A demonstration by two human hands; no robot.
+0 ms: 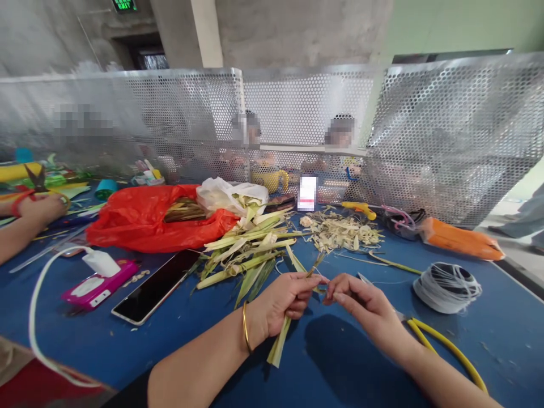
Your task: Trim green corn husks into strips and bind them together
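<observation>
My left hand (284, 300), with a gold bangle on the wrist, is closed around a pale green leaf strip (280, 340) that hangs down below the fist and sticks up past the thumb. My right hand (363, 303) is pinched at the strip's upper end, fingertips almost touching the left thumb. Yellow-handled scissors (442, 345) lie under my right wrist, and I cannot tell whether that hand holds them. Both hands hover over the blue table (204, 334).
A pile of green leaf strips (246, 246) lies ahead, with trimmings (340, 231), a red plastic bag (144, 218), a white bag (225, 195), a phone (155, 286), a pink power bank (96, 286) and a thread coil (446, 286). Another person's hand (38, 209) is at left. A perforated metal screen (297, 119) backs the table.
</observation>
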